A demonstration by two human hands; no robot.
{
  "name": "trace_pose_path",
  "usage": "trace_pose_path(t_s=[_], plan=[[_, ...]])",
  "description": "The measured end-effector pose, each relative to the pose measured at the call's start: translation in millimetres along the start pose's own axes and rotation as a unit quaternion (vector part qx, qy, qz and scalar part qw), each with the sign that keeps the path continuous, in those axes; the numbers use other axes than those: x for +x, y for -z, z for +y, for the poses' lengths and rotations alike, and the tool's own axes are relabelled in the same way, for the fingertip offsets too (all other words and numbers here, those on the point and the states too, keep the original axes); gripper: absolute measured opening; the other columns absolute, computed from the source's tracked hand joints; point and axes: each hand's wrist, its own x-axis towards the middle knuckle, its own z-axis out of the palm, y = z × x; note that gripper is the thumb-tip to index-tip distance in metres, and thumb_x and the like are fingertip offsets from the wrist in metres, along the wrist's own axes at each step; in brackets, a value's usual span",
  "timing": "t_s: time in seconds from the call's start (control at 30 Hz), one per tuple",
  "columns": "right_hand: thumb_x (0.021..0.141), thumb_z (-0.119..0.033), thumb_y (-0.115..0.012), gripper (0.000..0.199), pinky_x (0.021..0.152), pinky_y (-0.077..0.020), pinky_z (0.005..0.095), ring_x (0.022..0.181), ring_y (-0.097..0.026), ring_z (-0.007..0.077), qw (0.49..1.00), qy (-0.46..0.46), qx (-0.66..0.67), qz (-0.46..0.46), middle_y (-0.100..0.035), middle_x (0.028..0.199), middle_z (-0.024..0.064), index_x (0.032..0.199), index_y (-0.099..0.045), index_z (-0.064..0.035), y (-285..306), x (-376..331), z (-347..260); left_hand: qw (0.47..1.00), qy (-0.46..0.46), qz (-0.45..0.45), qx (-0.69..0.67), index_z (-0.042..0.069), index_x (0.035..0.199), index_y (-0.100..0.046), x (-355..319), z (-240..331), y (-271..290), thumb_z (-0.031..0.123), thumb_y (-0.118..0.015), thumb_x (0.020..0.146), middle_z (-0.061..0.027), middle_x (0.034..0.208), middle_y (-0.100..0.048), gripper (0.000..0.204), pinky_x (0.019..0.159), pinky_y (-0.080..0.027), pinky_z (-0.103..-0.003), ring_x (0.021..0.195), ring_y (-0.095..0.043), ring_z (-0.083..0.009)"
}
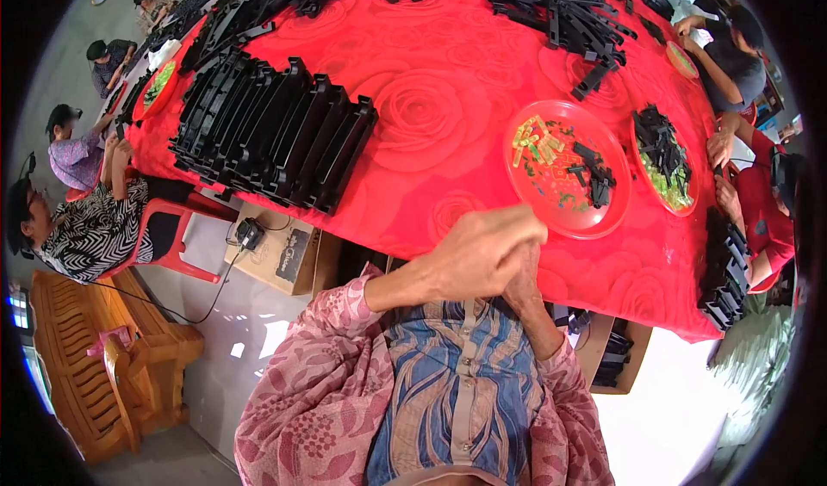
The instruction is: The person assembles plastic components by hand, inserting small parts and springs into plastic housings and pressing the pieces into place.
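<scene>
My left hand (487, 249) is closed, its fingers curled down at the table's near edge. Right up against it, partly behind it, is my right hand (521, 284), which also looks closed. Whatever the two hold between them is hidden by the fingers. Just beyond my hands on the table lies a round red plate (538, 202). In it are small yellow-green pieces (536, 142) on one side and small black plastic parts (594, 176) on the other, with tiny scraps scattered between.
A red cloth (413, 107) covers the table. Long black plastic strips (267, 133) stand in a row at left; more black strips (560, 12) are heaped at the far side. Another red plate (663, 159) holds black and green pieces. Several people sit around; a cardboard box (280, 249) stands below.
</scene>
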Motion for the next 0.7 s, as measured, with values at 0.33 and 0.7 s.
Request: trace_pose_path(t_s=[0.33, 0.7], plan=[[0.08, 0.004, -0.064, 0.015, 0.053, -0.0488, 0.041, 0.065, -0.063, 0.0329, 0.992, 0.047, -0.095, 0.072, -0.063, 0.086, 0.013, 0.092, -0.062, -0.0041, -6.1, 5.1, -2.4, 0.919, -0.204, -0.266, 0.207, -0.001, 0.094, -0.062, -50.9, -11.3, -95.1, 0.018, -0.062, 0.07, -0.0067, 0.093, -0.054, 0.031, 0.081, -0.041, -0.036, 0.093, -0.049, -0.0238], [0.079, 0.0, -0.063, 0.015, 0.056, -0.051, 0.0437, 0.068, -0.064, 0.0328, 0.99, 0.06, -0.119, 0.046, -0.06, 0.088, 0.0107, 0.093, -0.062, -0.0054, -5.8, 3.7, -1.6, 0.913, -0.225, -0.335, 0.067, 0.014, 0.094, -0.063, -56.4, -20.5, -149.1, 0.026, -0.064, 0.083, -0.0039, 0.105, -0.059, 0.017, 0.08, -0.043, -0.039, 0.101, -0.052, -0.0238]])
